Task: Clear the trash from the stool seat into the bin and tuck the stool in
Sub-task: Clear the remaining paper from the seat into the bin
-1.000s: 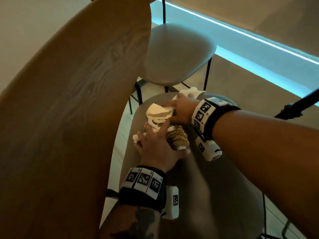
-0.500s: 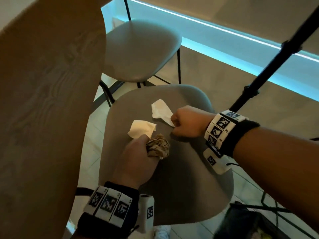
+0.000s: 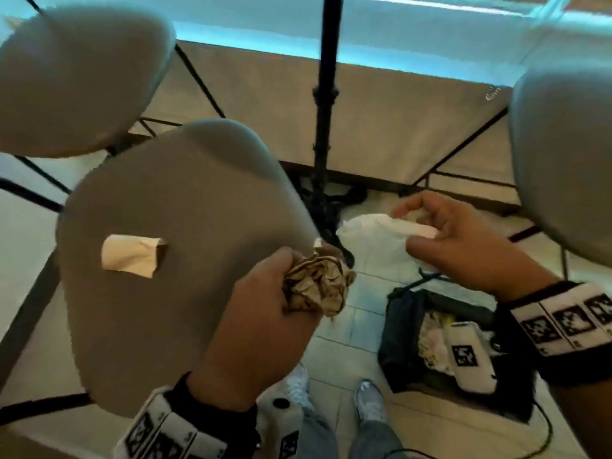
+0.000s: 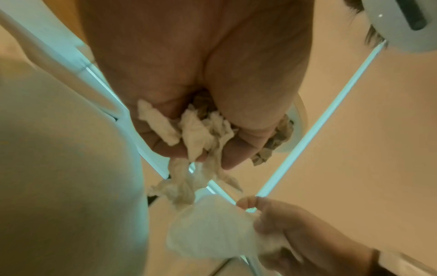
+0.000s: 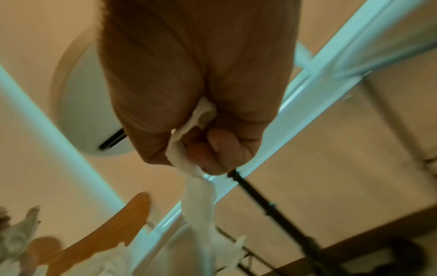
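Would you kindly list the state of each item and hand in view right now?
Left hand: grips crumpled brown paper and tissue.
Right hand: pinches white tissue, above the floor.
Folded napkin: lying on stool seat.
Bin: open, trash inside.

No words, brand names or numbers can be read with any certainty. The only signs are square black-and-white coded markers. Three stand in a row on the white wristband (image 3: pixel 563 321) behind the right hand (image 3: pixel 463 240), at the right edge of the head view, with tiny blurred marks beneath them. One more stands on the white wrist camera (image 3: pixel 467 356) just below that band. Further squares show on the other wristband (image 3: pixel 165 435) behind the left hand (image 3: pixel 261 326), at the bottom of the frame, and one on the white camera (image 3: pixel 288 442) beside it. A faint pale mark on the grey panel (image 3: pixel 493 93), upper right, is illegible.
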